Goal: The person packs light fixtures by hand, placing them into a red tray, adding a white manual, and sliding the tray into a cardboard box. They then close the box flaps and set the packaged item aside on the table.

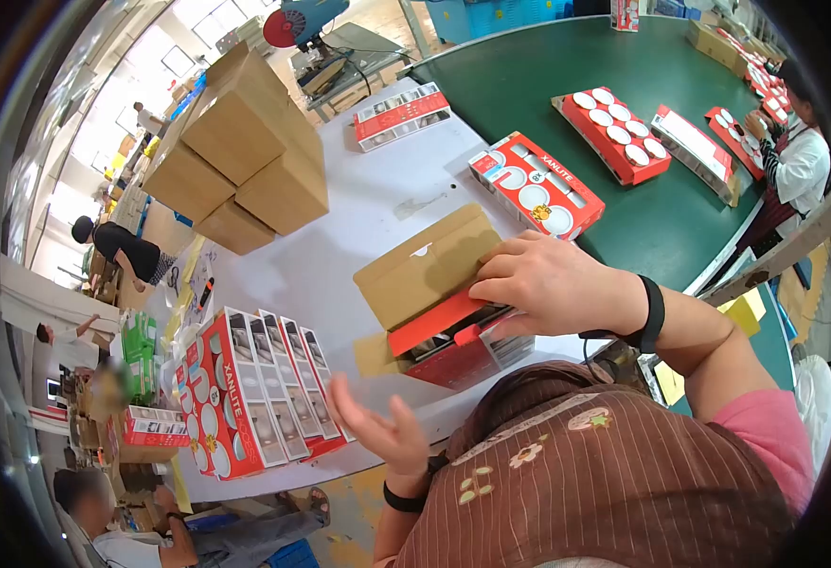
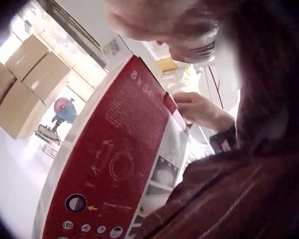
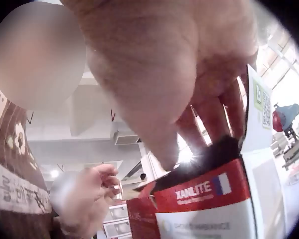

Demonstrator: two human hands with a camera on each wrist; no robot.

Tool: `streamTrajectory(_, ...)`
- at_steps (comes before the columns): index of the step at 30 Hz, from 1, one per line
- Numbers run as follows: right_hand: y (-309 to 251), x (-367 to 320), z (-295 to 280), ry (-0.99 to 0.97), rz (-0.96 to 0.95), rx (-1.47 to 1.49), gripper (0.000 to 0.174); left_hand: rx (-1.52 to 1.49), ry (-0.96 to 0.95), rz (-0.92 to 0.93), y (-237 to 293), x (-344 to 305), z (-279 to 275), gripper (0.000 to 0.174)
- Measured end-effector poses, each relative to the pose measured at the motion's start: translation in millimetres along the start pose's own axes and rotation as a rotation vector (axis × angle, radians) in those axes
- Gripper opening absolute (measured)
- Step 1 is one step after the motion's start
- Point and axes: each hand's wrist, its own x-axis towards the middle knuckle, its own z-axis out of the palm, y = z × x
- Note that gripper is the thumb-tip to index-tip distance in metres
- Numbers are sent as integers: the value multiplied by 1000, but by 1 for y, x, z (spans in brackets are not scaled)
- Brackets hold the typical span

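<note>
A red and white carton (image 1: 458,364) stands in front of the person, top open, its large brown-lined flap (image 1: 425,270) raised and a red flap (image 1: 434,322) beside the opening. The right hand (image 1: 557,284) reaches over one end of the carton, fingers extended at the flap edges. In the right wrist view, its thumb and fingers point down at the dark opening above the XANLITE label (image 3: 202,194); what they touch inside is hidden. The left hand (image 1: 377,426) is raised, fingers spread and holding nothing, between this carton and a row of packed cartons (image 1: 259,388).
Brown boxes (image 1: 235,142) are stacked at the table's far left. A carton (image 1: 401,115) lies at the back; another (image 1: 538,189) lies just beyond the work, by the green surface (image 1: 519,85). More cartons and a worker (image 1: 799,161) are at the right; other people are at the left.
</note>
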Motion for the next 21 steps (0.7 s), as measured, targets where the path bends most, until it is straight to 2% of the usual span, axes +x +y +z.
streamTrajectory(1,2,0,2,0,-3,1,14,2,3,0,-5,5,3,55)
streamTrajectory(3,7,1,7,-93,78,-33,16,-1225,-212,-822,-14,16,7,62)
streamTrajectory(4,7,2,4,-96,73,-34,16,-1227,-205,-822,-12,19,12,62)
streamTrajectory(6,6,6,0,-138,189,110,16,-1446,-403,-917,-9,24,18,72)
streamTrajectory(7,6,7,0,-139,188,108,16,-1447,-402,-916,-9,23,19,72)
streamTrajectory(9,5,9,0,-111,371,216,14,-1494,-304,-928,-11,20,23,72)
streamTrajectory(13,5,5,3,-74,372,274,15,-1680,-400,-911,-21,12,12,61)
streamTrajectory(15,2,4,1,-58,384,241,16,-1084,-562,-941,-26,-2,14,50)
streamTrajectory(16,6,1,8,-16,356,270,16,-1151,-598,-924,-20,1,15,47)
streamTrajectory(17,5,1,7,-62,400,257,17,-1203,-620,-890,-16,8,14,45)
streamTrajectory(18,8,-1,10,-42,356,246,16,-1092,-661,-930,-19,8,16,42)
streamTrajectory(19,7,-1,4,-11,391,381,16,-980,-688,-973,-23,7,20,40)
streamTrajectory(20,10,-3,5,91,407,722,17,-1005,-640,-930,-18,8,23,38)
streamTrajectory(21,19,-13,6,153,585,1027,22,-1038,-602,-893,-12,9,26,37)
